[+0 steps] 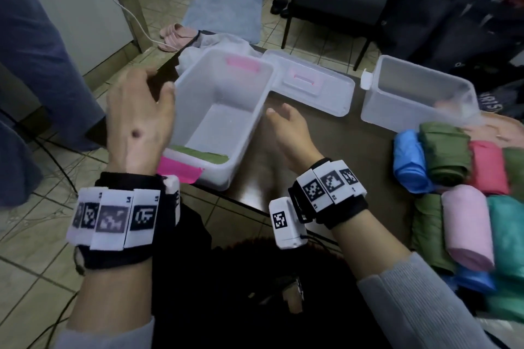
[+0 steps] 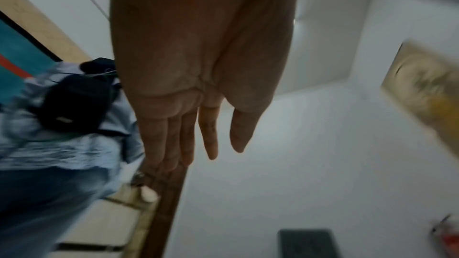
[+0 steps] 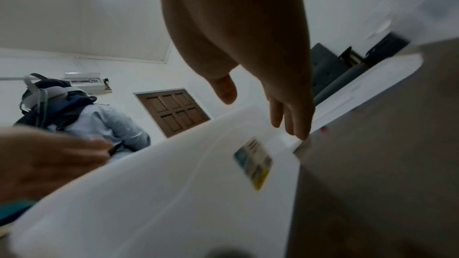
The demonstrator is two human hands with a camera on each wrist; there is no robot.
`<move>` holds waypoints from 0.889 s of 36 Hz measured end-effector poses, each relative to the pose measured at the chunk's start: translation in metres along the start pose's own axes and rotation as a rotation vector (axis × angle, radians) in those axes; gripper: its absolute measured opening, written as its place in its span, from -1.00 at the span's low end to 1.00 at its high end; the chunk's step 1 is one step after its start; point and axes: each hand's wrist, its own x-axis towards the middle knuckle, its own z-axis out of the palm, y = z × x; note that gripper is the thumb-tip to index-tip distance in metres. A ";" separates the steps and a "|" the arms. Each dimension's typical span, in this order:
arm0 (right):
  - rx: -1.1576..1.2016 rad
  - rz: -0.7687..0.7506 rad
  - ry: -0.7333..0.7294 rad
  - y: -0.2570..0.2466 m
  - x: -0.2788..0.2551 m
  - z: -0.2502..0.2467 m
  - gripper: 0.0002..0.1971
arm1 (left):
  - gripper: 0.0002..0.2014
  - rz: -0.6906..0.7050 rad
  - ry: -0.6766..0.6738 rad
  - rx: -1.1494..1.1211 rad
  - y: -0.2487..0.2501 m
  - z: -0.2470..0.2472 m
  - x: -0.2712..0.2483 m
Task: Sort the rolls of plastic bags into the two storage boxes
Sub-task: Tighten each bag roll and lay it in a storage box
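My left hand (image 1: 139,119) hovers at the left wall of the translucent white plastic storage box with pink tape on its near rim (image 1: 255,133), fingers straight and loose, holding nothing; from the left wrist view I cannot tell whether the fingertips (image 2: 211,144) touch the box. My right hand (image 1: 292,133) sits just beside that same box on its right side, palm turned toward the wall, fingers extended and relaxed, also holding nothing; the right wrist view shows those fingers (image 3: 293,117) close over the box's rim, near a small blue and yellow sticker (image 3: 253,164) on its side. Inside this box, against the near wall, lies one flat olive-green roll of plastic bags (image 1: 201,154). Just to the right of the box, behind my right hand, lies a translucent white lid with a pink handle (image 1: 309,82), and farther right of the lid stands a second translucent white storage box (image 1: 411,93). Well to the right of the taped box, on the dark brown table (image 1: 354,150), the remaining rolls are heaped: a blue roll (image 1: 408,161), a dark green roll (image 1: 445,153), a red roll (image 1: 487,167), a pale pink roll (image 1: 467,227) and a teal roll (image 1: 507,229), touching one another.
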 end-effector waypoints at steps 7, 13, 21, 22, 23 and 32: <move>-0.247 -0.028 0.233 0.020 -0.005 -0.076 -0.66 | -0.62 0.431 -0.197 -0.127 0.094 0.047 -0.058; -0.566 -0.059 0.455 0.039 -0.030 -0.152 -0.69 | -0.42 0.392 -0.629 -0.029 0.110 0.136 -0.113; -1.015 0.155 0.855 0.059 -0.067 -0.211 -0.59 | -0.33 0.384 -0.863 0.174 0.094 0.200 -0.157; -1.007 0.185 0.866 0.061 -0.069 -0.215 -0.55 | -0.33 0.383 -0.861 0.184 0.092 0.204 -0.160; -0.991 0.217 0.864 0.064 -0.071 -0.218 -0.52 | -0.33 0.388 -0.848 0.194 0.089 0.207 -0.163; -1.016 0.368 0.803 0.078 -0.063 -0.229 -0.51 | -0.39 0.479 -0.663 0.222 0.077 0.215 -0.174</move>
